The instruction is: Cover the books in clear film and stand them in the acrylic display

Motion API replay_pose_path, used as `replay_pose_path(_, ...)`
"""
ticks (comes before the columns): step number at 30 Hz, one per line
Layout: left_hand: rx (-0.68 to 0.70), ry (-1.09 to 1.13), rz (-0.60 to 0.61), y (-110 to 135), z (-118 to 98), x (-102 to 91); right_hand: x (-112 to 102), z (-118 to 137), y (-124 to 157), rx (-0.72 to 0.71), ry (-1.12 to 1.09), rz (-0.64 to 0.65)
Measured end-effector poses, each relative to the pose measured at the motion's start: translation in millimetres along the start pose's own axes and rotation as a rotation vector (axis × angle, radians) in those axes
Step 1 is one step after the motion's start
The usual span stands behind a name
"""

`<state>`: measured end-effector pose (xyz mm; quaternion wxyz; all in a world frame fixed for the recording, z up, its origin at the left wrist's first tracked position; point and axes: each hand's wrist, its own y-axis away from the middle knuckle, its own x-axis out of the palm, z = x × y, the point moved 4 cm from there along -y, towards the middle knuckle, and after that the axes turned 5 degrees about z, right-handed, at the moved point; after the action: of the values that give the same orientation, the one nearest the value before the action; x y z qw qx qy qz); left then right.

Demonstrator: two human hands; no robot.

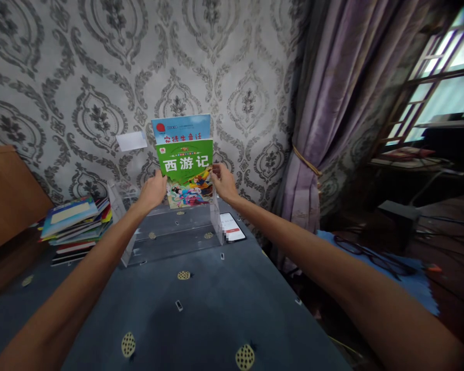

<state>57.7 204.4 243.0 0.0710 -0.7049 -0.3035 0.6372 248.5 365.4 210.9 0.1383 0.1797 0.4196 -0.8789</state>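
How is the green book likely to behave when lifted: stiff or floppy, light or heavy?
The green book is probably fairly stiff, as its cover looks flat between the left hand and the right hand. It may be light for its size, since the hands grip it only near its side edges, though its thickness is hidden.

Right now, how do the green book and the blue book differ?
Title: the green book has white characters; the blue book has red ones.
Position: the green book is in front, cover mostly visible; the blue book is behind, only its top showing.
Contact: the left hand and right hand grip the green book's sides; neither visibly touches the blue book.
Both face the camera, roughly upright.
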Motion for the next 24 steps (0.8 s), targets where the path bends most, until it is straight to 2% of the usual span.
replay_pose_path(5, -0.04, -0.083, 0.034, 8, -4, -2.0, -3, -4, 0, 0.067, 0.015, 0.029)
replay_pose_path(24, -0.046, -0.148, 0.055, 19, -7, -4.4, -2, -9, 13, 0.018, 0.027, 0.024)
